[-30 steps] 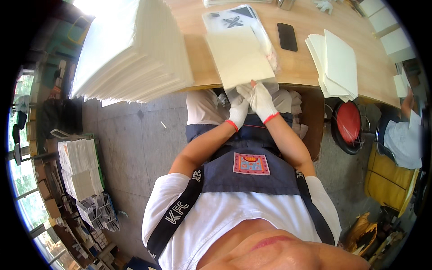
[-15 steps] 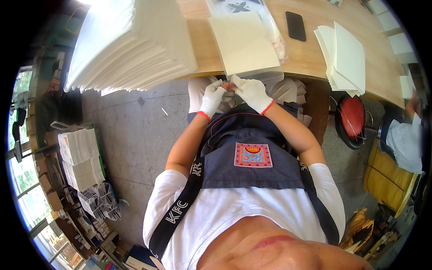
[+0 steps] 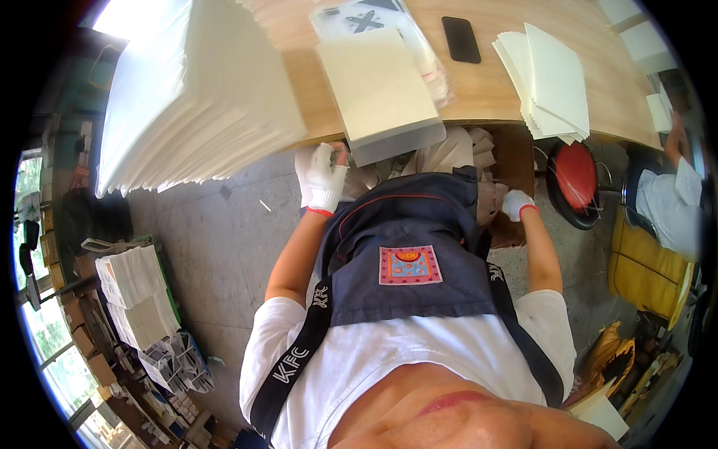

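Note:
My left hand (image 3: 325,179), in a white knit glove with bare fingertips, is at the table's front edge, left of a stack of cream sheets (image 3: 378,86). Its fingers are curled in; whatever they may hold is too small to make out. Under the stack, a clear plastic sheet or bag (image 3: 400,142) juts over the edge above my lap. My right hand (image 3: 516,204), gloved too, is low at my right side beside tan folded pieces (image 3: 490,183). Its fingers are mostly hidden.
A tall pile of white sheets (image 3: 202,105) fills the table's left. Right of the cream stack lie a black phone (image 3: 461,40) and fanned cream sheets (image 3: 550,82). A red-seated stool (image 3: 574,179) stands to the right, near another person's sleeve (image 3: 666,198). Bundled paper (image 3: 134,292) stands at left.
My hands have parted from their meeting point at the table edge. The right has swung down to my right side; the left has shifted left. The view has turned slightly.

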The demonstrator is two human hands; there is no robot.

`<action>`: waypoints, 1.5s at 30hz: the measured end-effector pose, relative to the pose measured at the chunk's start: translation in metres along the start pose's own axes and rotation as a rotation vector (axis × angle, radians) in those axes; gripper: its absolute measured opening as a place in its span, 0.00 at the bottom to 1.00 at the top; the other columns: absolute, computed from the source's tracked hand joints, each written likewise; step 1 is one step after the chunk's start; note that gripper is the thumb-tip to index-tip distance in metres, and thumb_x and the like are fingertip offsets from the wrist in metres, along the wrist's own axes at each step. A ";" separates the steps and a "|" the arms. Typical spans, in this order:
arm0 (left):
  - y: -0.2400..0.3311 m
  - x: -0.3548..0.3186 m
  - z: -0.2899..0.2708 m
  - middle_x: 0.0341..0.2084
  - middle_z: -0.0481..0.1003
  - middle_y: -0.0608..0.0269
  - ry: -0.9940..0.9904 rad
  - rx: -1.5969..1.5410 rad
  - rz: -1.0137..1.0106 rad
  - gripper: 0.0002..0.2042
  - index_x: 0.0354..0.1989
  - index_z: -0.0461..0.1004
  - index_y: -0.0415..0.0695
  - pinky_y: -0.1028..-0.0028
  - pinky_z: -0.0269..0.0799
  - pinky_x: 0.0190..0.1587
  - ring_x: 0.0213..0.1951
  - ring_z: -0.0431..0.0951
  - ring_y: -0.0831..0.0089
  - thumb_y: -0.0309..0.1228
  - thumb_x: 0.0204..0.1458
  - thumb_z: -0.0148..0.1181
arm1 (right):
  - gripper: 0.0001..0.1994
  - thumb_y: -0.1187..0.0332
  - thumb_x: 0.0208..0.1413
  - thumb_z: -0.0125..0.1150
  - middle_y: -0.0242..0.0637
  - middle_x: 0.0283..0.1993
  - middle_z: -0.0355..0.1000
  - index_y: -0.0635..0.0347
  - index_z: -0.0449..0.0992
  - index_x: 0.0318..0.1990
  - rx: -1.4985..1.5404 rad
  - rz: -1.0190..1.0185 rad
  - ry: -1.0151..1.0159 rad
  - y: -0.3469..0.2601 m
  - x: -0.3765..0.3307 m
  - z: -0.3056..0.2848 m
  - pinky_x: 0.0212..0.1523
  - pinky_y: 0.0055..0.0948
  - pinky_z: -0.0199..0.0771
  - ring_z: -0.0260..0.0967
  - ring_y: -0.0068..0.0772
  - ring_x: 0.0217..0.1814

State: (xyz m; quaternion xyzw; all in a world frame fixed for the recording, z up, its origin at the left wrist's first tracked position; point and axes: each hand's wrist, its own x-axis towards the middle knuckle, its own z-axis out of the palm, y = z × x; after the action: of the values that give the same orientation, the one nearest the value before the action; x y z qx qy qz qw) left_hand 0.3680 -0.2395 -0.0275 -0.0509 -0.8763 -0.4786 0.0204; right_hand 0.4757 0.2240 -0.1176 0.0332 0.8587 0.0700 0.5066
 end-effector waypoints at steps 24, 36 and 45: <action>-0.003 0.004 0.012 0.22 0.69 0.67 0.149 -0.846 -0.490 0.12 0.45 0.66 0.38 0.83 0.61 0.22 0.22 0.66 0.83 0.24 0.51 0.49 | 0.16 0.53 0.58 0.48 0.28 0.19 0.65 0.57 0.67 0.28 1.762 -0.411 0.692 -0.182 -0.035 -0.147 0.15 0.18 0.61 0.60 0.18 0.15; 0.187 -0.025 -0.170 0.21 0.67 0.73 0.256 -0.152 0.208 0.13 0.41 0.73 0.37 0.85 0.61 0.27 0.23 0.64 0.86 0.23 0.44 0.60 | 0.14 0.61 0.60 0.48 0.29 0.23 0.66 0.65 0.68 0.42 1.810 -1.411 0.195 -0.205 -0.151 -0.226 0.17 0.20 0.57 0.61 0.21 0.20; 0.179 0.027 -0.317 0.31 0.74 0.63 0.656 -0.055 0.235 0.18 0.47 0.70 0.30 0.83 0.63 0.35 0.32 0.70 0.80 0.32 0.52 0.50 | 0.14 0.58 0.57 0.53 0.29 0.17 0.64 0.58 0.68 0.26 1.415 -1.511 0.376 -0.311 -0.253 -0.385 0.12 0.20 0.52 0.55 0.18 0.12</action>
State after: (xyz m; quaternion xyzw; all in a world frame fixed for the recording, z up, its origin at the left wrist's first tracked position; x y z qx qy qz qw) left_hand 0.3571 -0.4078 0.2963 0.0047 -0.7979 -0.4874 0.3546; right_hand 0.2657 -0.1494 0.2370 -0.2341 0.5659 -0.7777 0.1420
